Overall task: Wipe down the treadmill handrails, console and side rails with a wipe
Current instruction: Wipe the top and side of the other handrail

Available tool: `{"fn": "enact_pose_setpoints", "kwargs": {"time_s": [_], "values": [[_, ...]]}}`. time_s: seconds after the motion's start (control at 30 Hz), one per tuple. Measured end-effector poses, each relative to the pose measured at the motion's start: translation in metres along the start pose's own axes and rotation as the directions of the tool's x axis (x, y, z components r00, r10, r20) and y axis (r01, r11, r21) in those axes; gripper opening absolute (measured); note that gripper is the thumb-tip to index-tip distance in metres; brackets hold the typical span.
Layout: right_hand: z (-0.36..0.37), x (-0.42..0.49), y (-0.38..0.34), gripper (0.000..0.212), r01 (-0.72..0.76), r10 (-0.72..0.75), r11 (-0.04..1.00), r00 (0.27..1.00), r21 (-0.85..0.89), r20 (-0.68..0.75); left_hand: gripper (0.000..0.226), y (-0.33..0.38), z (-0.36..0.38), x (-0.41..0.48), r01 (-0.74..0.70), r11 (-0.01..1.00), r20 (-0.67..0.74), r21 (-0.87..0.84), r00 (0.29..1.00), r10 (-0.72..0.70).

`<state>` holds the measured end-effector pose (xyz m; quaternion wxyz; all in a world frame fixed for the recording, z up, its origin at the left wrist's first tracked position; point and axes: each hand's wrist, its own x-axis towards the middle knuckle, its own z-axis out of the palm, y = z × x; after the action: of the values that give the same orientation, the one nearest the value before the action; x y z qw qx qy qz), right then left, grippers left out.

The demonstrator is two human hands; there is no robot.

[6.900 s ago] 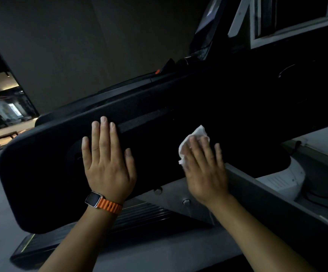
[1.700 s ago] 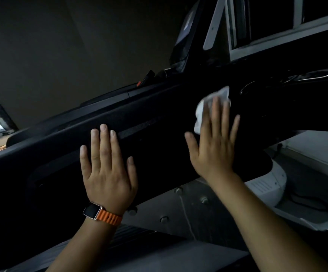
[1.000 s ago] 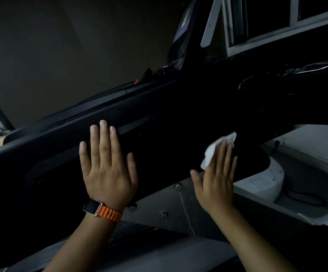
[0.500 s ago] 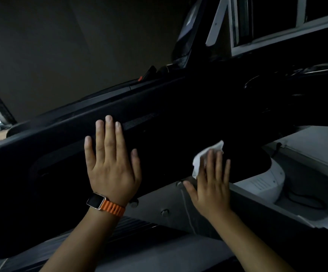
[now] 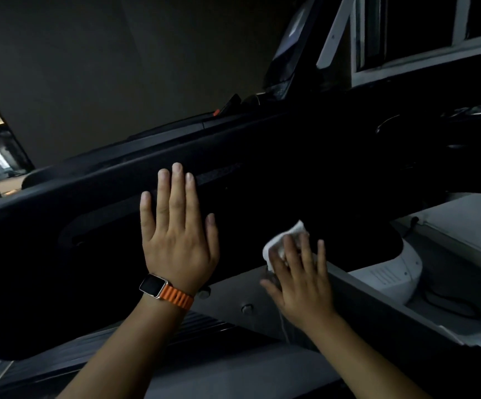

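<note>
Half hidden under right hand [image 5: 299,283]: white wipe [image 5: 279,240], pressed by straight fingers against lower edge of black handrail [image 5: 89,197]. Left hand [image 5: 179,243] flat on handrail, fingers straight, gripping nothing. Farther right, handrail lost in shadow; console [image 5: 288,53] cut off at top.

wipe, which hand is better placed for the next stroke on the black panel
Right. The right hand presses the wipe against the black panel; the left hand lies flat on it, holding no wipe.
</note>
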<state>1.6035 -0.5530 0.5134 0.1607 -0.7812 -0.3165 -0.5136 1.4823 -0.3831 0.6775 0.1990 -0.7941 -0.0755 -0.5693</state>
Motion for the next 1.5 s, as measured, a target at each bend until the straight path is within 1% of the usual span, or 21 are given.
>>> {"fn": "enact_pose_setpoints", "kwargs": {"time_s": [0.1, 0.23, 0.3, 0.37, 0.43, 0.5, 0.53, 0.6, 0.67, 0.77, 0.83, 0.87, 0.97, 1.03, 1.2, 1.3, 1.37, 1.43, 1.5], "values": [[-0.009, 0.013, -0.003, 0.082, -0.005, 0.004, 0.999, 1.000, 0.035, 0.012, 0.064, 0.001, 0.000, 0.000, 0.002, 1.000, 0.000, -0.003, 1.000, -0.002], [-0.049, 0.099, -0.023, 0.069, 0.009, -0.001, 0.992, 0.998, 0.122, -0.065, 0.065, -0.001, 0.000, 0.000, -0.006, 1.000, -0.006, -0.002, 1.000, 0.006], [-0.055, 0.122, -0.027, 0.065, 0.020, -0.007, 0.991, 0.996, 0.132, -0.094, 0.065, -0.001, 0.000, 0.000, -0.013, 1.000, -0.001, -0.004, 1.000, 0.013], [-0.043, 0.105, -0.022, 0.067, 0.076, -0.068, 0.994, 0.993, 0.084, -0.099, 0.065, -0.002, 0.000, -0.001, -0.016, 1.000, 0.005, -0.012, 1.000, 0.016], [-0.020, 0.060, -0.012, 0.074, 0.146, -0.146, 0.989, 0.987, 0.001, -0.072, 0.065, -0.002, -0.001, -0.002, -0.019, 1.000, 0.005, -0.014, 1.000, 0.019], [-0.006, 0.022, -0.008, 0.082, 0.164, -0.166, 0.985, 0.985, -0.049, -0.036, 0.064, -0.003, -0.002, -0.003, -0.024, 1.000, 0.010, -0.015, 1.000, 0.024], [-0.005, 0.016, -0.009, 0.082, 0.157, -0.159, 0.986, 0.987, -0.047, -0.030, 0.064, -0.003, -0.003, -0.003, -0.027, 0.999, 0.013, -0.017, 1.000, 0.027], [-0.013, 0.031, -0.016, 0.074, 0.149, -0.149, 0.989, 0.988, -0.015, -0.029, 0.064, -0.004, -0.006, -0.003, -0.031, 0.999, 0.026, -0.027, 0.999, 0.032], [-0.029, 0.068, -0.029, 0.069, 0.147, -0.146, 0.989, 0.988, 0.022, -0.044, 0.063, -0.008, -0.008, -0.004, -0.037, 0.998, 0.049, -0.046, 0.998, 0.039], [-0.050, 0.120, -0.047, 0.064, 0.088, -0.077, 0.989, 0.993, 0.115, -0.092, 0.062, -0.023, -0.013, -0.009, -0.027, 0.998, 0.064, -0.052, 0.998, 0.030], [-0.050, 0.124, -0.052, 0.061, 0.071, -0.055, 0.987, 0.992, 0.143, -0.114, 0.061, -0.040, -0.017, -0.016, 0.006, 0.999, 0.050, -0.032, 0.999, -0.004], [-0.044, 0.116, -0.051, 0.060, 0.081, -0.066, 0.988, 0.991, 0.134, -0.117, 0.061, -0.050, -0.019, -0.021, 0.025, 1.000, 0.040, -0.019, 0.999, -0.024], [-0.021, 0.073, -0.043, 0.063, 0.151, -0.146, 0.987, 0.985, 0.051, -0.090, 0.061, -0.078, -0.021, -0.034, 0.062, 0.998, 0.010, 0.022, 0.998, -0.062], [-0.017, 0.066, -0.040, 0.066, 0.173, -0.170, 0.985, 0.982, 0.027, -0.086, 0.061, -0.084, -0.018, -0.038, 0.058, 0.998, -0.012, 0.032, 0.998, -0.058], [-0.050, 0.136, -0.075, 0.064, 0.132, -0.116, 0.983, 0.985, 0.126, -0.124, 0.062, -0.080, -0.013, -0.040, 0.055, 0.998, -0.042, 0.029, 0.998, -0.054], [-0.053, 0.153, -0.088, 0.068, 0.136, -0.118, 0.984, 0.982, 0.118, -0.148, 0.062, -0.082, -0.013, -0.041, 0.049, 0.999, -0.041, 0.023, 0.998, -0.048], [-0.039, 0.128, -0.080, 0.071, 0.194, -0.183, 0.979, 0.973, 0.063, -0.143, 0.062, -0.082, -0.014, -0.040, 0.048, 0.999, -0.037, 0.010, 0.998, -0.047], [-0.018, 0.085, -0.071, 0.077, 0.269, -0.271, 0.963, 0.957, -0.032, -0.100, 0.061, -0.081, -0.013, -0.040, 0.048, 0.999, -0.034, 0.001, 0.998, -0.048], [-0.004, 0.054, -0.067, 0.083, 0.293, -0.300, 0.951, 0.951, -0.098, -0.070, 0.061, -0.081, -0.013, -0.041, 0.049, 0.999, -0.030, -0.004, 0.998, -0.049]]}}
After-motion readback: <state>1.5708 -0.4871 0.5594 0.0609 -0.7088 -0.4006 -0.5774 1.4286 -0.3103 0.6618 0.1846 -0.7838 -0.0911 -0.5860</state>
